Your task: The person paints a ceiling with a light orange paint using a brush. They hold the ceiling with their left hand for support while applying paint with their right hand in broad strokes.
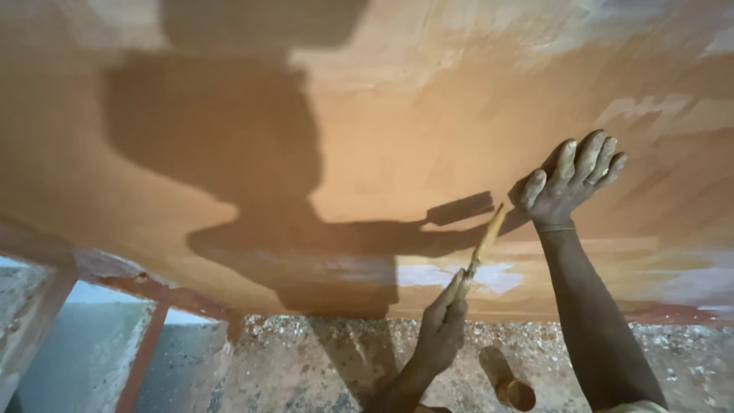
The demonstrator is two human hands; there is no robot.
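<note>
Head view, read from left to right. At far left, a pale plastered wall with reddish framing meets the slanted, orange-brown coated surface, which carries the shadow of the person and of the tool. Centre: the left hand rises from below, its fingers closed narrowly around the lower end of a slim paintbrush; the handle slants up and to the right, and its tip lies at or just beside the coated surface, near a pale uncoated patch. Judged from its build, the brush is light and stiff, its handle possibly slick with paint; the grip low on the handle suits it. Right: the right hand is spread wide, palm against the surface, holding nothing. Below it, a small round container.
</note>
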